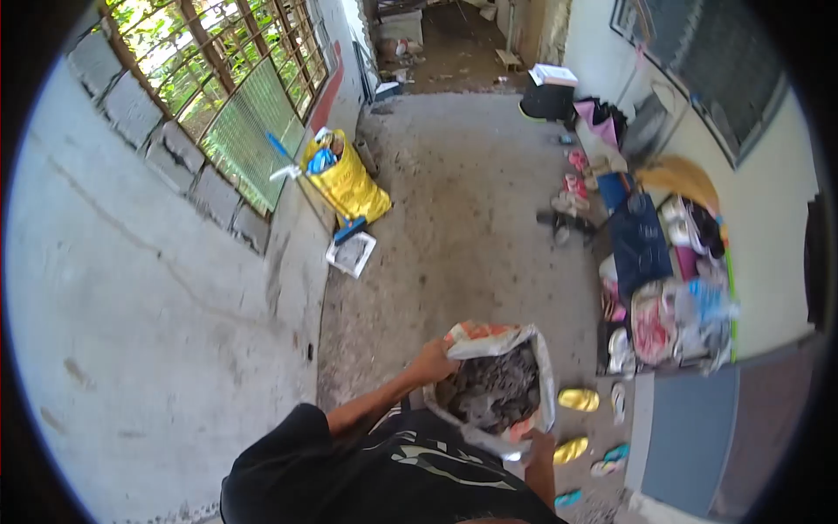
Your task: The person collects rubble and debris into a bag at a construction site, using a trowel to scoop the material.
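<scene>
An open-topped white sack [547,384] with orange-red patches is held in front of my body. Inside it lies dark grey, crumbly material [502,390] that I cannot name for certain. My left hand [434,361] is closed on the sack's rim at its far left side. At the near right side, my right hand [540,445] grips the rim as well, its fingers partly hidden. The sack's lower part is out of sight beneath its rim and my black shirt.
A full yellow bag [360,188] stands by the left wall, beside a broom [350,230] and a white dustpan [352,254]. Yellow slippers [579,400] and other footwear lie to the right. A cluttered rack [642,244] lines the right wall. Ahead, the concrete floor [454,210] leads to a doorway.
</scene>
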### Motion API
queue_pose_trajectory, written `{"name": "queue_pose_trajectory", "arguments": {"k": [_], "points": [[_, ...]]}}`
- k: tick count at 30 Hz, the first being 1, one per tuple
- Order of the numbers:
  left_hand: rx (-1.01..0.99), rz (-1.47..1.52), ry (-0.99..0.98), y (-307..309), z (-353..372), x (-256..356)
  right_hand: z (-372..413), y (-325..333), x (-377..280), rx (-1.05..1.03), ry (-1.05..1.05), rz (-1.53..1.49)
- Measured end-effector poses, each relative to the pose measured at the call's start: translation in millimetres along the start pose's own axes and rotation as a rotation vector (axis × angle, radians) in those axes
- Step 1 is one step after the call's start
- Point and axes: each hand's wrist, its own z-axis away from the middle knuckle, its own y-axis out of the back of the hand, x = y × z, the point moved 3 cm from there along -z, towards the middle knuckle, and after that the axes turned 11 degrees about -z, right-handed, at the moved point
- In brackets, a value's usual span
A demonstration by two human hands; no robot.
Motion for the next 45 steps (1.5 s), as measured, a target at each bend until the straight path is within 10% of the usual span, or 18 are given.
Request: {"name": "queue_pose_trajectory", "arguments": {"k": [6, 9, 11, 13, 15, 16, 22, 27, 30, 33, 36, 38, 39, 45], "points": [[0.237, -0.011, -0.271, 109, -204, 1, -135, -151, -100, -0.217, -0.017, -0.444], [0.106, 0.072, -0.148, 214, -325, 52, -165, -245, -205, -0.173, 0.696, 0.313], [-0.019, 0.13, -0.101, 269, -412, 78, -184, -297, -255, -0.144, 0.818, 0.344], [-0.007, 0.112, -0.234, 309, -467, 109, -229, -333, -274, -0.147, 0.36, -0.22], [-0.057, 0.163, -0.236, 341, -543, 113, -235, -387, -348, -0.196, 0.767, 0.725], [-0.098, 0.205, -0.241, 361, -590, 114, -261, -417, -370, -0.203, 0.779, 0.729], [-0.095, 0.159, -0.192, 497, -831, 140, -444, -604, -523, -0.298, 0.064, -0.555], [-0.092, 0.133, -0.078, 585, -987, 132, -522, -711, -647, -0.306, 0.378, -0.027], [-0.034, 0.179, -0.125, 663, -1085, 130, -575, -814, -723, 0.121, -0.224, -0.291], [0.001, 0.139, -0.144, 754, -1207, 131, -627, -925, -816, -0.469, 0.687, 0.411], [0.13, 0.164, -0.215, 810, -1270, 151, -616, -1013, -898, -0.439, 1.072, 0.788], [0.179, 0.191, -0.326, 872, -1327, 178, -720, -1032, -882, -0.051, -0.025, -0.2], [0.166, 0.205, -0.324, 900, -1347, 194, -706, -1071, -924, 0.018, -0.225, -0.255], [0.265, 0.266, -0.43, 1011, -1514, 181, -789, -1237, -1053, -0.096, -0.075, -0.438]]}}
